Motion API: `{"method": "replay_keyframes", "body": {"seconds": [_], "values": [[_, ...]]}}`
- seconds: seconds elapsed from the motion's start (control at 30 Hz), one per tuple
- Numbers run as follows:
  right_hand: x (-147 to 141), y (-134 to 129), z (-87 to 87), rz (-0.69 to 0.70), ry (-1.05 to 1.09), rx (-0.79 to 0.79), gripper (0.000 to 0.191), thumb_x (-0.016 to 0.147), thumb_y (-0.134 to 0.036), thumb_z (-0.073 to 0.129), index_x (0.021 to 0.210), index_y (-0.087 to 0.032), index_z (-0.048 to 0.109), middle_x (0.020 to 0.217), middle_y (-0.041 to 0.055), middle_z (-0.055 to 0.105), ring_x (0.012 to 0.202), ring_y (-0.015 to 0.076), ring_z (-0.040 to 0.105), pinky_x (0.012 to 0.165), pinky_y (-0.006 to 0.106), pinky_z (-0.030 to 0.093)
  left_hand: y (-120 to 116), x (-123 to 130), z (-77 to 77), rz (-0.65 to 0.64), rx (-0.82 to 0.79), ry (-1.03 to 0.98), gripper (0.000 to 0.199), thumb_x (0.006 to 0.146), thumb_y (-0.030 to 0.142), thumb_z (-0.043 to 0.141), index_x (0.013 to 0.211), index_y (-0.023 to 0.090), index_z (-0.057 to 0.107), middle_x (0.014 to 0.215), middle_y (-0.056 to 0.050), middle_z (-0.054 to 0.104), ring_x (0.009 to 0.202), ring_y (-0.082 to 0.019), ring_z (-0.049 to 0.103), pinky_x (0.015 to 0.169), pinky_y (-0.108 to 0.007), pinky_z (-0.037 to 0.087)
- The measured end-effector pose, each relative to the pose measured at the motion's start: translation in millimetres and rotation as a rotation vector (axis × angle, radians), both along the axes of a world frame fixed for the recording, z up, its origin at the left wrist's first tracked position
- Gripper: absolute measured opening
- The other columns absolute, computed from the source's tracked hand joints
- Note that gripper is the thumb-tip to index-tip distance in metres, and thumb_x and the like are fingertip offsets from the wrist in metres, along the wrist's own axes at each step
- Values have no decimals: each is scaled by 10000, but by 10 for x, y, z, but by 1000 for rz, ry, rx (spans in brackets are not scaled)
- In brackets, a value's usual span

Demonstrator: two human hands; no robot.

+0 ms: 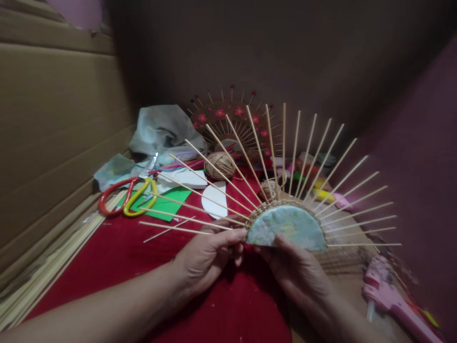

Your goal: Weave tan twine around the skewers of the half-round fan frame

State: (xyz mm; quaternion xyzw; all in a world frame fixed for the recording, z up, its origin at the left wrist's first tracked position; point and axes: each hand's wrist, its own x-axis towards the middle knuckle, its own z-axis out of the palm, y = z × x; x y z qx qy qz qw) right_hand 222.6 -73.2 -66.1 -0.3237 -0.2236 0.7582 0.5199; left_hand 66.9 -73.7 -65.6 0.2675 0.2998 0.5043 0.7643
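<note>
Half-disc panel (sticks radiating from its arc): left hand pinches one corner. Right hand grips its straight edge.

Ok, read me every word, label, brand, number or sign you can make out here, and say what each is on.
No text is readable anywhere.
Pale blue half-disc, scissors, cardboard: no lettering I can make out.
Pink glue gun: too blurred to tell whether it is marked.
Small container behind the sticks: too dim and blurred to tell.
</note>
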Motion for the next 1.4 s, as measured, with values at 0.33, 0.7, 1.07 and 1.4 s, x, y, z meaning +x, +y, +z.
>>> {"method": "replay_keyframes", "body": {"seconds": [0.33, 0.7, 1.07, 1.4], "values": [[11, -18, -12, 71, 44, 124, 347, 667, -191, 641, 1010, -182, 585, 839, 57, 659, 932, 235, 565, 900, 390, 398, -33, 17, -21, -5, -88, 0, 151, 678, 180, 674, 793, 99, 619, 653, -28, 499, 546, -100, 439, 477, -240, 370], [-15, -38, 48, 175, -7, 224, 187, 738, -264, 564, 884, -170, 632, 809, 71, 649, 936, 245, 544, 908, 398, 354, -75, 59, -35, -60, -59, -13, 153, 687, 179, 656, 819, 109, 622, 664, -18, 488, 528, -92, 431, 456, -232, 364], [23, -10, 50, 132, 19, 141, 189, 716, -290, 588, 837, -156, 644, 855, 61, 663, 802, 205, 575, 867, 386, 384, -140, 20, 2, -513, -12, 248, 126, 678, 173, 597, 788, 115, 623, 687, -61, 598, 455, -80, 494, 418, -191, 381], [26, -5, 37, 55, 39, 70, 153, 639, -232, 658, 775, -163, 660, 802, 43, 660, 794, 186, 551, 900, 361, 361, -168, 9, -13, -493, 127, 256, 103, 638, 120, 630, 613, 122, 531, 534, -12, 537, 424, -74, 467, 417, -187, 352]]}}
